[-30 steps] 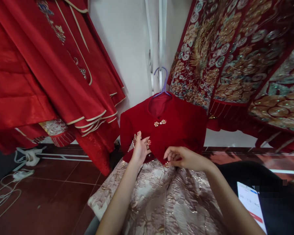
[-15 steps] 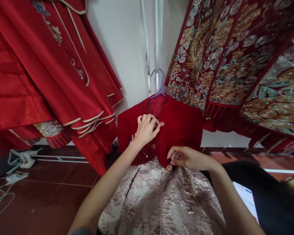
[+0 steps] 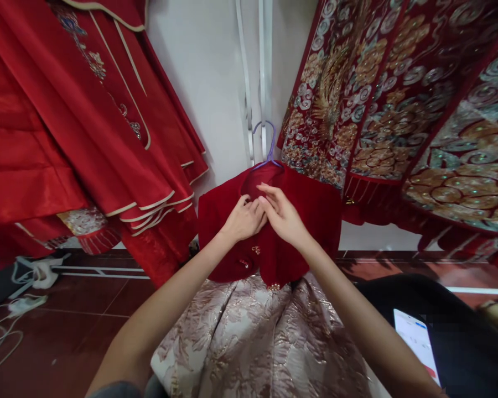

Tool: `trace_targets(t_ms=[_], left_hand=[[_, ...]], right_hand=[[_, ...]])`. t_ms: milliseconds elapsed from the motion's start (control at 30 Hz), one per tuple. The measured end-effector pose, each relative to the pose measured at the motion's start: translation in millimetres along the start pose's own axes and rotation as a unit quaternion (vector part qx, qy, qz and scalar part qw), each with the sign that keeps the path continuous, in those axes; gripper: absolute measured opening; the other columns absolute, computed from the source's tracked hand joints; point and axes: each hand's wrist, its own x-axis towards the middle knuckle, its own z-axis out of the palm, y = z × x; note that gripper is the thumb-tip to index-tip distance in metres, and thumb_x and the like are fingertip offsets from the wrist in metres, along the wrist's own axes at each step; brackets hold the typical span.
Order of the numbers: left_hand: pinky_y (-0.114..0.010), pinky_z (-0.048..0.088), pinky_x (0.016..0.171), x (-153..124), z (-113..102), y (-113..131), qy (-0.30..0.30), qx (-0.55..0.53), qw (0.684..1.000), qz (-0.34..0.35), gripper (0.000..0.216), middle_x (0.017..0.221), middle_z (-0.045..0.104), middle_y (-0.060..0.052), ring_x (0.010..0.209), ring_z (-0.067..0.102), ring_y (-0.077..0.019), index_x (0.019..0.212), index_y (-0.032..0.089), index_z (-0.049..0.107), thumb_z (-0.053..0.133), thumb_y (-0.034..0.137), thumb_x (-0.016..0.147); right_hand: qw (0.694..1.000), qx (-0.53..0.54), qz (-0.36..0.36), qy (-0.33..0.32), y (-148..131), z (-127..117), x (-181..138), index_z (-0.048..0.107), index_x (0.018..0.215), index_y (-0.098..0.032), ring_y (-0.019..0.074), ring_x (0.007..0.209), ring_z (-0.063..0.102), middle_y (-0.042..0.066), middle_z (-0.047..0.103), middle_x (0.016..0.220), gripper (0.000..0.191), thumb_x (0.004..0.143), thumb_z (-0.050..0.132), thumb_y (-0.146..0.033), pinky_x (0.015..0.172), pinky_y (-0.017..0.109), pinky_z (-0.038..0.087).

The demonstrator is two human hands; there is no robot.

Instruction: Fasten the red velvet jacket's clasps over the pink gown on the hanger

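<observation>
A short red velvet jacket point(image 3: 315, 204) hangs from a purple hanger point(image 3: 271, 148), its front edges partly apart lower down. Just under the neckline, my left hand point(image 3: 245, 218) pinches the front edge of the jacket with bent fingers. My right hand point(image 3: 283, 216) meets it there, thumb and fingers closed on the same edge, a finger or two raised. Whatever fastening lies between the fingertips is hidden. Lower on the front show a small gold ornament point(image 3: 255, 250), a beaded one point(image 3: 244, 263) and another at the hem point(image 3: 274, 287). Below the jacket spreads a shiny champagne brocade skirt point(image 3: 240, 337).
Red satin garments with pale piping point(image 3: 157, 166) hang at the left. Heavily embroidered red garments point(image 3: 382, 121) hang at the right. A white metal rack post point(image 3: 264, 83) stands behind. A phone point(image 3: 415, 342) lies on black cloth at right; white cables point(image 3: 4, 331) lie on the floor.
My right hand has risen from the jacket's lower front edge to the neckline beside my left hand. My left hand has shifted slightly; the jacket's front edge has moved a little left.
</observation>
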Motion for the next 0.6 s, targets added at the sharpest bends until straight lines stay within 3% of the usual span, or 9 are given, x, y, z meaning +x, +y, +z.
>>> trace_targets(t_ms=[100, 167, 367, 467, 600], left_hand=[[-0.043, 0.039, 0.078, -3, -10, -3, -0.092, 0.021, 0.995, -0.026, 0.032, 0.084, 0.067, -0.016, 0.074, 0.062, -0.0235, 0.087, 0.007, 0.065, 0.038, 0.024, 0.091], [-0.042, 0.036, 0.076, -6, -16, -5, -0.136, 0.050, 0.988, -0.058, 0.029, 0.080, 0.067, -0.017, 0.069, 0.062, -0.0232, 0.080, 0.006, 0.066, 0.040, 0.017, 0.088], [-0.040, 0.031, 0.081, -17, -26, -24, -0.236, 0.124, 0.959, -0.099, 0.030, 0.070, 0.070, -0.014, 0.061, 0.060, -0.0205, 0.069, 0.010, 0.068, 0.040, 0.005, 0.080], [-0.042, 0.030, 0.083, -14, -25, -48, -0.211, 0.133, 0.957, -0.151, 0.035, 0.065, 0.069, -0.015, 0.065, 0.061, -0.0235, 0.070, 0.011, 0.069, 0.036, 0.007, 0.081], [-0.047, 0.028, 0.088, -7, -21, -82, -0.146, 0.082, 0.964, -0.205, 0.039, 0.063, 0.067, -0.014, 0.078, 0.062, -0.0290, 0.077, 0.013, 0.070, 0.033, 0.022, 0.088]], right_hand=[[0.986, -0.081, 0.145, -0.004, 3, 14, 1, 0.033, 0.141, -0.004, 0.0335, 0.144, 0.016, 0.025, 0.030, 0.149, 0.076, 0.086, 0.045, -0.056, 0.114, 0.052, 0.023], [0.968, -0.135, 0.209, 0.021, 11, 12, -6, 0.025, 0.142, 0.006, 0.0394, 0.142, 0.015, 0.033, 0.027, 0.147, 0.087, 0.083, 0.047, -0.055, 0.112, 0.056, 0.023], [0.954, -0.243, 0.135, 0.109, 47, -40, -15, 0.031, 0.139, 0.004, 0.0376, 0.132, 0.040, 0.031, 0.041, 0.140, 0.067, 0.086, 0.040, -0.037, 0.107, 0.055, 0.034], [0.941, -0.307, 0.103, 0.099, 53, -72, -5, 0.039, 0.136, -0.002, 0.0352, 0.121, 0.052, 0.026, 0.052, 0.132, 0.055, 0.089, 0.032, -0.028, 0.100, 0.052, 0.041], [0.904, -0.411, 0.105, 0.063, 52, -101, 12, 0.045, 0.136, -0.008, 0.0333, 0.109, 0.060, 0.023, 0.061, 0.121, 0.052, 0.087, 0.033, -0.020, 0.092, 0.047, 0.046]])
